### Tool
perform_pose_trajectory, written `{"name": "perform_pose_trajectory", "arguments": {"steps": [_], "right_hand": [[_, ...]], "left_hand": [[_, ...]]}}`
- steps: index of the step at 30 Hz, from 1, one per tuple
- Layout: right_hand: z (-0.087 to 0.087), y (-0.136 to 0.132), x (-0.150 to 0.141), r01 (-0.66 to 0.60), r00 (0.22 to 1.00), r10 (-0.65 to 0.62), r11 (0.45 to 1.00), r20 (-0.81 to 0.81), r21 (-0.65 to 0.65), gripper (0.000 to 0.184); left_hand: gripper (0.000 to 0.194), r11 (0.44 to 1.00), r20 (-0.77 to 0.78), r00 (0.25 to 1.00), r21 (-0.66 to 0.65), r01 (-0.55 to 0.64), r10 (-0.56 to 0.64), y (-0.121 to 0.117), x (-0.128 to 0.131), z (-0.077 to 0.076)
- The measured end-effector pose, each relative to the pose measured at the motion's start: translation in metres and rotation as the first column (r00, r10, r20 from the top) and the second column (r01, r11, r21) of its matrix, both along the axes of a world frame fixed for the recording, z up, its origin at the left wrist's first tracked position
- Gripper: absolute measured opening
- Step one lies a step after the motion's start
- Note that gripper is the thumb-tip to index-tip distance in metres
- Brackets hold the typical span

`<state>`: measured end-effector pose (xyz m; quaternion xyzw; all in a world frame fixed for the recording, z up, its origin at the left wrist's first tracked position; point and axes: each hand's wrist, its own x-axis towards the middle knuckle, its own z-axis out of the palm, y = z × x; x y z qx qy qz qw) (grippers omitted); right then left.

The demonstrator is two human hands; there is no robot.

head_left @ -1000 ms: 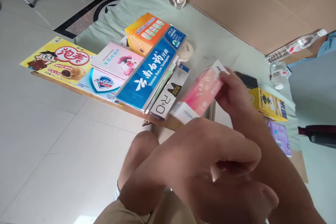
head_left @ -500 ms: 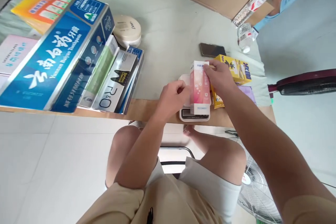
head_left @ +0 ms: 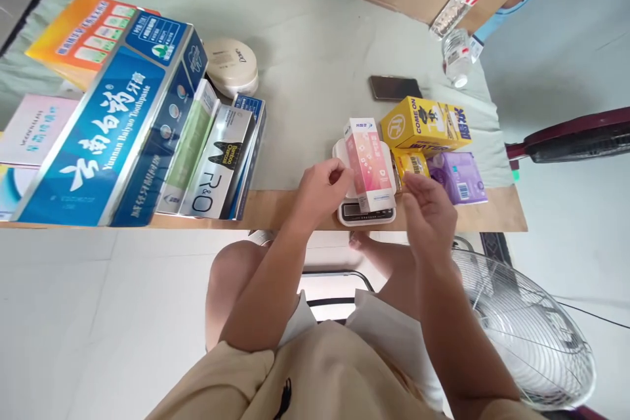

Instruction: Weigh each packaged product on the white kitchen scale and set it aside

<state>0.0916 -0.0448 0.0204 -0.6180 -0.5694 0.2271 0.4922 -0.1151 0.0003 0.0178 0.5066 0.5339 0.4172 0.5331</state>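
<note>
A pink and white box (head_left: pixel 368 161) lies lengthwise on a small white digital kitchen scale (head_left: pixel 388 213), covering part of its display. Just left of it is my left hand (head_left: pixel 322 193), fingers curled in with nothing visible in them. To the right of the scale my right hand (head_left: pixel 430 210) is off the box, its fingers loosely bent and apart, holding nothing. Close to that hand lie a small yellow packet (head_left: pixel 411 163) and a purple pack (head_left: pixel 460 178). A yellow carton (head_left: pixel 423 126) stands behind them.
On the left stand a large blue toothpaste box (head_left: pixel 105 128), an R&O toothpaste box (head_left: pixel 219 161), an orange box (head_left: pixel 88 36) and a round cream tub (head_left: pixel 231 67). A phone (head_left: pixel 395 88) and plastic bottles (head_left: pixel 457 58) are farther back. A fan (head_left: pixel 526 335) stands below right.
My right hand carried the pink box from the left onto the scale, then let go and drew back to the right. My left hand stays curled beside it. The view swung right.
</note>
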Motion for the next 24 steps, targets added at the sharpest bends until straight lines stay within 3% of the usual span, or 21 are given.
{"name": "perform_pose_trajectory", "arguments": {"steps": [3, 6, 9, 12, 15, 18, 21, 24], "right_hand": [[-0.009, -0.011, -0.01, -0.074, 0.984, 0.083, 0.995, 0.159, -0.061, 0.041], [-0.006, -0.001, -0.021, -0.123, 0.915, 0.159, 0.985, 0.37, -0.118, 0.053], [-0.004, 0.01, -0.033, -0.11, 0.871, 0.202, 0.969, 0.448, -0.222, 0.064], [-0.007, 0.018, -0.041, -0.072, 0.873, 0.181, 0.966, 0.452, -0.249, 0.049], [-0.006, 0.016, -0.039, -0.095, 0.887, 0.151, 0.985, 0.437, -0.147, 0.036], [0.002, 0.0, -0.017, -0.095, 0.905, 0.089, 0.995, 0.417, -0.006, 0.035], [0.014, -0.03, 0.033, -0.056, 0.923, 0.0, 0.989, 0.385, 0.135, 0.042], [0.022, -0.064, 0.1, -0.036, 0.94, -0.001, 0.994, 0.341, 0.101, 0.054]], "left_hand": [[0.023, 1.0, -0.007, 1.0, 0.023, 0.016, -0.016, -0.002, 0.003, 0.0], [0.024, 0.999, -0.003, 1.0, 0.031, 0.018, -0.018, -0.001, 0.007, 0.0], [0.023, 1.0, 0.01, 1.0, 0.027, 0.005, -0.005, 0.0, 0.01, 0.001], [0.022, 0.999, 0.032, 0.999, 0.043, -0.012, 0.011, 0.0, 0.011, 0.003], [0.023, 0.995, 0.079, 0.996, 0.075, -0.058, 0.052, 0.001, 0.011, 0.005], [0.025, 0.987, 0.13, 0.986, 0.102, -0.12, 0.107, 0.004, 0.011, 0.005], [0.026, 0.982, 0.15, 0.979, 0.108, -0.155, 0.138, 0.007, 0.012, 0.004], [0.026, 0.984, 0.163, 0.979, 0.114, -0.138, 0.118, 0.009, 0.018, 0.003]]}}
